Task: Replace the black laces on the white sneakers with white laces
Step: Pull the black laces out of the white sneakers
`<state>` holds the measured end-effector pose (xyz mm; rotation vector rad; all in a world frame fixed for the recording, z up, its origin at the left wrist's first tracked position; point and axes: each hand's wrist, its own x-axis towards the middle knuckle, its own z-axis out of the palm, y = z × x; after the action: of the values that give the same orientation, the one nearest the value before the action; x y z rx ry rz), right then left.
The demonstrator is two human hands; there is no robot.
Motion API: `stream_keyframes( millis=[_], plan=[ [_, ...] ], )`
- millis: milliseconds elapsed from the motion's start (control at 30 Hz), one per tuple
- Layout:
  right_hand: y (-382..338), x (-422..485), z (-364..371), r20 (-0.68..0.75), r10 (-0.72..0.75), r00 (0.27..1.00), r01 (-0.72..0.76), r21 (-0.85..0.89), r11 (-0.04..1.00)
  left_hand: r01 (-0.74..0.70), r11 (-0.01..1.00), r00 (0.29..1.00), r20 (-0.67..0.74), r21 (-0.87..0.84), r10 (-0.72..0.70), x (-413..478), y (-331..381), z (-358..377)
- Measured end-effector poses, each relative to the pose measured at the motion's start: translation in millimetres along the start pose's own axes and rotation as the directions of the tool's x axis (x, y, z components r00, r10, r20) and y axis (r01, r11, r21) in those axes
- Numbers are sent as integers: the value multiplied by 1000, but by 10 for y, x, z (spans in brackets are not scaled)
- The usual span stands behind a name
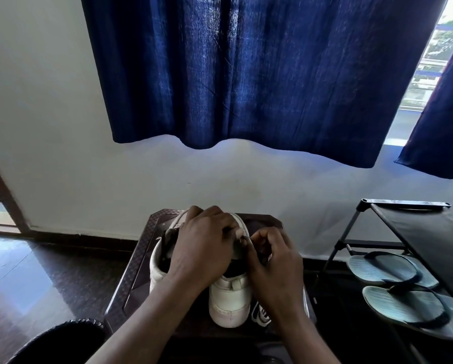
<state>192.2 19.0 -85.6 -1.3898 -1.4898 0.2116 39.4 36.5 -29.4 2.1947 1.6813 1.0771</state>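
Two white sneakers stand side by side on a small dark table (130,279), heels toward me. The right sneaker (230,300) is under both hands; the left sneaker (158,269) shows beside my left wrist. My left hand (204,248) lies over the right sneaker's top, fingers curled round its front. My right hand (272,264) pinches something small at the sneaker's upper right edge; it looks like a lace end, but I cannot tell its colour. A bundle of white laces (260,315) lies on the table by the right sneaker's heel.
A black shoe rack (414,224) stands at the right with a pair of blue-grey flip-flops (393,285) on a lower shelf. A dark round object (62,340) sits at the lower left. Behind are a white wall and blue curtains (246,74); dark glossy floor lies left.
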Motion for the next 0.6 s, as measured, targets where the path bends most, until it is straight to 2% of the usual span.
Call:
stream_keyframes(
  millis=[33,100,133,167,200,267,333,367,500,600],
  plan=[
    [0,0,-3,-3,3,1000,-3,-5,1000,98,982,995,-3,-161,-100,17,19,-13],
    [-1,8,-8,-6,48,999,-48,18,999,266,824,955,23,-501,-294,62,40,-61],
    [-5,18,-9,-5,89,996,-89,50,995,302,766,938,36,-568,-343,83,36,-93],
    [-14,26,-12,-1,132,991,-131,87,988,310,770,937,41,-558,-348,91,34,-125],
    [-26,36,-17,4,169,986,-169,119,979,307,818,945,51,-486,-324,97,24,-146],
    [-41,57,-37,13,213,977,-212,157,965,206,965,976,99,-159,-192,88,-6,-168],
    [-39,84,-62,20,233,972,-233,171,958,46,986,988,138,158,-68,39,-2,-164],
    [-37,94,-71,26,239,971,-240,175,955,12,980,992,122,200,-37,25,4,-157],
    [-62,84,-55,51,266,963,-271,221,937,-29,996,1000,7,80,28,10,43,-91],
    [-83,87,-67,61,256,965,-263,248,932,89,974,996,35,-210,-83,39,62,-50]
  ],
)
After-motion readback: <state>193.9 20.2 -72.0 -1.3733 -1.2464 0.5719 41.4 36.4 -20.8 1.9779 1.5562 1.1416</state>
